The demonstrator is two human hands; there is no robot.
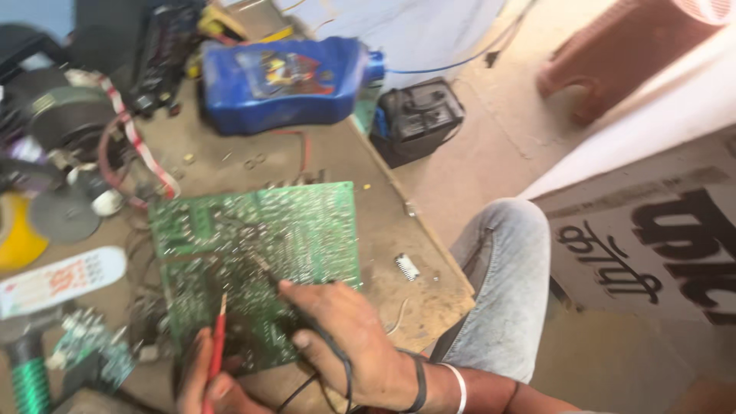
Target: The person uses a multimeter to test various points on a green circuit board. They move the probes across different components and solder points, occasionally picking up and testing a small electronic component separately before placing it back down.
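A green circuit board point(261, 245) lies solder side up on a worn wooden table point(383, 222). My right hand point(345, 337) holds a black test probe point(264, 270) with its tip touching the board near the middle; its black lead runs back over my wrist. My left hand point(203, 383), at the bottom edge, holds a red test probe point(218, 330) with its tip at the board's lower left part. A small black chip point(406, 266) lies on the table to the right of the board.
A blue plastic jug point(284, 80) lies on its side at the back of the table. Tools, wires and round parts crowd the left side. A black battery point(418, 115) sits on the floor beyond the table. My knee in grey jeans point(506, 261) is at the right.
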